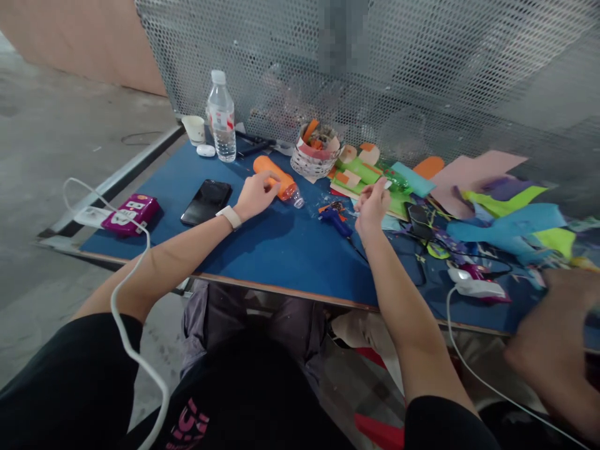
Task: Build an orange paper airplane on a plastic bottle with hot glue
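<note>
Left hand (259,194) curls fingers against orange bottle (265,165) (clamped? can't tell); right hand (374,205) pinches white bit (387,184), fingertips together. Steadying step, seemingly; next move needs still bottle.

The person wears a black short-sleeved T-shirt (267,400), with the left sleeve (75,381) and right sleeve (445,425) both plain and loose, ending on the upper arms. Bold pink lettering (189,425) is printed on the shirt's front, low on the person's left side; its wording is only partly readable. A smooth, off-white band (229,217) circles the left wrist. The left hand (257,195) and right hand (372,206) are bare. Purplish-grey trousers (206,319), creased, show below the bench's (281,262) front edge. A thick white cable (124,325) curves from the bench's left end across the left forearm and sleeve.
</note>
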Available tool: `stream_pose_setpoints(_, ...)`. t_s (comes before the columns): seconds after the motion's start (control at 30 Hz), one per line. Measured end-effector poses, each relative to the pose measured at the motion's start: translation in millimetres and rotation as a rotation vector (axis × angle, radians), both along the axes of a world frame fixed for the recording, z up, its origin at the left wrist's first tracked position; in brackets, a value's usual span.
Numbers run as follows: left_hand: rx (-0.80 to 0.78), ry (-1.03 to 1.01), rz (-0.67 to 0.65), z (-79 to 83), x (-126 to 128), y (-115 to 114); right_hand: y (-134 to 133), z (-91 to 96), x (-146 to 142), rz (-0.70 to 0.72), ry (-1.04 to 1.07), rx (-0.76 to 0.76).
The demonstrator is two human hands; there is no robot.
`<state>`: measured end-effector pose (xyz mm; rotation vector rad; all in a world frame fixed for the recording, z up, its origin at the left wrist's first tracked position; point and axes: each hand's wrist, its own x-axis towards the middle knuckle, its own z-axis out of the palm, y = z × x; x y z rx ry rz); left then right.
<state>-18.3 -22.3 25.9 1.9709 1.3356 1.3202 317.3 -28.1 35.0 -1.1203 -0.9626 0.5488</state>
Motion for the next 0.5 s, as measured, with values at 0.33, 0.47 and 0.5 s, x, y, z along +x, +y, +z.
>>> stream_pose_setpoints(0.33,0.174,0.326,-0.441,-5.1,17,-24,-11,3.8,-6,0.013,-0.03,-0.024)
stream_pose_setpoints(0.47,0.263,0.435,-0.529,-5.4,20,-30,-7,4.0,-3,0.04,0.014,-0.106)
stream_pose_setpoints(0.5,0.283,0.451,-0.54,-5.3,21,-32,-1,4.5,0,0.037,0.046,-0.129)
